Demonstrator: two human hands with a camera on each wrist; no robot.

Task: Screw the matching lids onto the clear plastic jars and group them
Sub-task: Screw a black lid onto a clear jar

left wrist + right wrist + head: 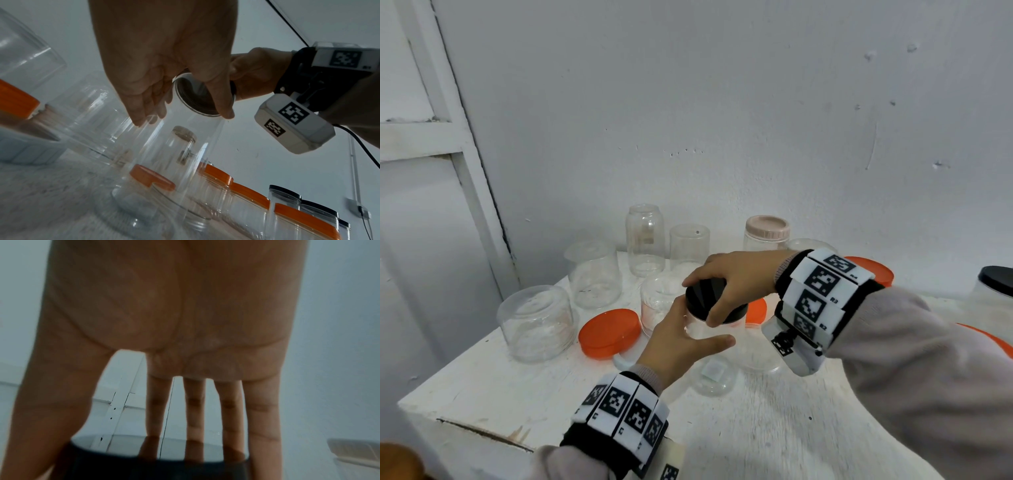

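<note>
A clear plastic jar (697, 329) stands tall near the middle of the white table (482, 387). My left hand (700, 325) wraps its upper wall, thumb in front and fingers behind. A black lid (707, 295) sits on the jar's mouth. My right hand (702, 302) grips that lid from above, thumb on the near rim and fingers on the far rim. The left wrist view shows the jar (174, 154) from below, with the left hand (183, 115) round it, the black lid (197, 97) and the right hand (257, 73). In the right wrist view the right hand (144, 443) spans the lid (160, 467).
A loose orange lid (609, 332) lies left of the held jar. Several lidless clear jars (536, 322) stand at the back and left. A pink-lidded jar (767, 233) is by the wall. Orange- and black-lidded jars (287, 211) line up on the right. The table edge (465, 423) runs close at the front left.
</note>
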